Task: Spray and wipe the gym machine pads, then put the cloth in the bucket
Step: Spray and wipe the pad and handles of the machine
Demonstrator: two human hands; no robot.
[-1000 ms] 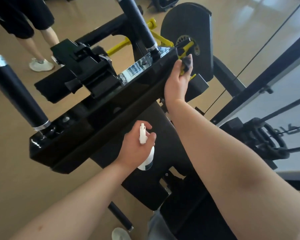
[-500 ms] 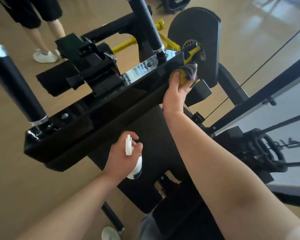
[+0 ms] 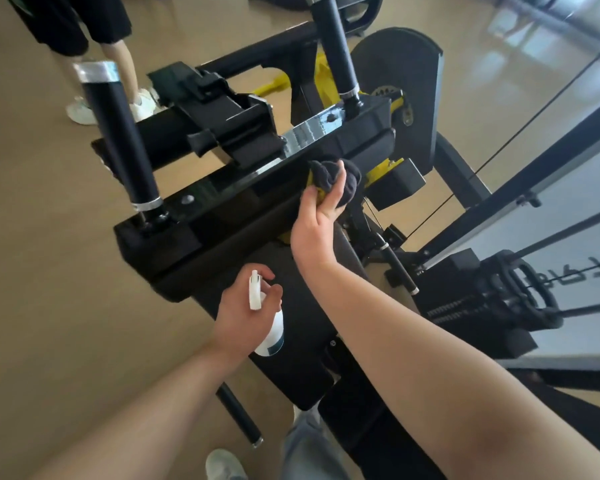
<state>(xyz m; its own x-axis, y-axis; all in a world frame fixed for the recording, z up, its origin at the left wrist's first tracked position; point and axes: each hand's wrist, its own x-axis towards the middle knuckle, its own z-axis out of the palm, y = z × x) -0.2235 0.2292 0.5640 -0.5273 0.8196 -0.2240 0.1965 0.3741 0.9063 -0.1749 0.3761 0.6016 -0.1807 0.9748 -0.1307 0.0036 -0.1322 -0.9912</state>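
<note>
A bunched dark cloth (image 3: pixel 350 183) was gripped by the curled fingers (image 3: pixel 337 188) of the right hand (image 3: pixel 317 223) and held against the long black pad (image 3: pixel 222 216). A white spray bottle (image 3: pixel 271 336) was clasped by the curled fingers of the left hand (image 3: pixel 243 317), near the pad; its contents could not be told.

Cloth (image 3: pixel 333 180) on pad (image 3: pixel 243 216), bottle (image 3: pixel 269 327) nearer

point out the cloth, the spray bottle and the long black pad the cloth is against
cloth (image 3: pixel 326 173), head view, on its dark bunched folds
spray bottle (image 3: pixel 273 336), head view, on its white lower body
long black pad (image 3: pixel 229 230), head view, on its near side face
</note>
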